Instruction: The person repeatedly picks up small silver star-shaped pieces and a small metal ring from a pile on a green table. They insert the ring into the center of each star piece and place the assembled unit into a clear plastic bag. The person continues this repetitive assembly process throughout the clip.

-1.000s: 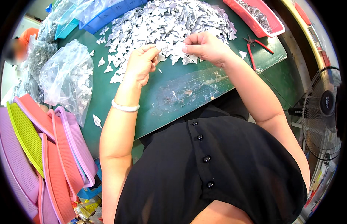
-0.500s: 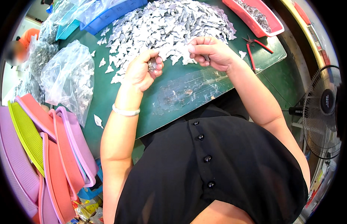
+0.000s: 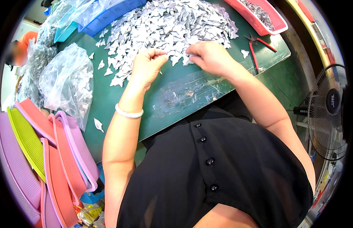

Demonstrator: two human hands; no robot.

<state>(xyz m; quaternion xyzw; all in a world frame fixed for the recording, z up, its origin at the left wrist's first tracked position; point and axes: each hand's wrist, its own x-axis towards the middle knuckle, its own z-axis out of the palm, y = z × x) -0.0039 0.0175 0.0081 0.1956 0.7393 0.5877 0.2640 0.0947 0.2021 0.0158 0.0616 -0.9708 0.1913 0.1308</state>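
Observation:
A big heap of flat, silver, butterfly-like metal pieces [image 3: 165,26] covers the far middle of the table. My left hand [image 3: 144,70], with a pale bangle [image 3: 129,113] on its wrist, is at the near edge of the heap. Thumb and forefinger are pinched together, and a small metal bit pokes out below them; the curled fingers hide the rest. Palm down, my right hand [image 3: 211,59] reaches to the heap's near edge, its fingers bent and thumb drawn in. Whatever it grips is hidden. A gap separates the two hands.
Red-handled pliers [image 3: 253,57] lie to the right, near a red bin [image 3: 276,29] of metal rings. A clear bag [image 3: 64,81] of pieces and stacked plastic baskets [image 3: 60,178] stand left. A blue bin [image 3: 108,19] is behind; a fan [image 3: 328,110] stands right. Another person [image 3: 22,47] is far left.
My left hand has turned palm down, hiding the shiny rings that showed in its fingers. The right hand has rolled over and moved slightly down. The view has shifted a little.

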